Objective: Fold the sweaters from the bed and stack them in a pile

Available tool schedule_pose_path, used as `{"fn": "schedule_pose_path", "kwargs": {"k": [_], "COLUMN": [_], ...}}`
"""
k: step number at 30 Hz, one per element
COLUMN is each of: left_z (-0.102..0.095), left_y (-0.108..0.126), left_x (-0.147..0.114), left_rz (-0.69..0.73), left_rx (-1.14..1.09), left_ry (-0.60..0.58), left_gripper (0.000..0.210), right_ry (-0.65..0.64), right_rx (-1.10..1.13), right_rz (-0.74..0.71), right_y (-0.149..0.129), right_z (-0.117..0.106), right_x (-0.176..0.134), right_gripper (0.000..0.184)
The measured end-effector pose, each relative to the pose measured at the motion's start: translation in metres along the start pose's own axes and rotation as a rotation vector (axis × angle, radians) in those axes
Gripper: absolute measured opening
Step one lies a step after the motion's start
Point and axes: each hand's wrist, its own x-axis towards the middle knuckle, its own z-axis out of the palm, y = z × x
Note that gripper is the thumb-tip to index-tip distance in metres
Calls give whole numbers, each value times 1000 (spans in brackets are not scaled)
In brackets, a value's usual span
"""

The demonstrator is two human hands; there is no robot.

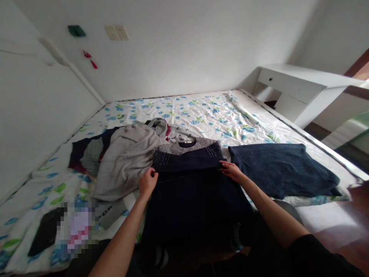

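Observation:
A dark navy sweater with a speckled grey yoke lies spread on the bed, its collar toward the wall. A dark sleeve or fold lies straight across its chest. My left hand is closed in a pinch at the sweater's left edge, near one end of that band. At the other end, my right hand grips the band's edge between thumb and fingers. Its lower fingertips are partly lost against the dark cloth. The sweater's lower part hangs toward my legs, in shadow.
A heap of clothes with a light grey knit lies to the left. A folded dark blue garment rests on the right. Beneath is a flowered sheet. A black flat object lies front left; a white desk stands back right.

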Motion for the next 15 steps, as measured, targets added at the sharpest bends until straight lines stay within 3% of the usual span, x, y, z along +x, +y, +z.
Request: {"fn": "schedule_pose_path", "kwargs": {"k": [2, 4, 7, 11, 15], "left_z": [-1, 0, 2, -1, 4], "left_y": [-8, -19, -33, -19, 37], "left_x": [2, -3, -13, -2, 35], "left_rz": [-163, -261, -273, -54, 335], "left_rx": [-88, -137, -158, -189, -261], "left_ry": [84, 86, 88, 219, 99], "left_gripper": [11, 7, 8, 14, 27], "right_ry": [-65, -168, -407, -713, -893], "right_rx": [1, -50, -235, -418, -469], "right_rz": [-96, -169, -128, 54, 147], "right_y": [-7, -11, -10, -2, 5], "right_z": [1, 3, 6, 16, 24], "right_x": [-3, -8, -19, -38, -50], "right_gripper": [35, 37, 45, 51, 57]}}
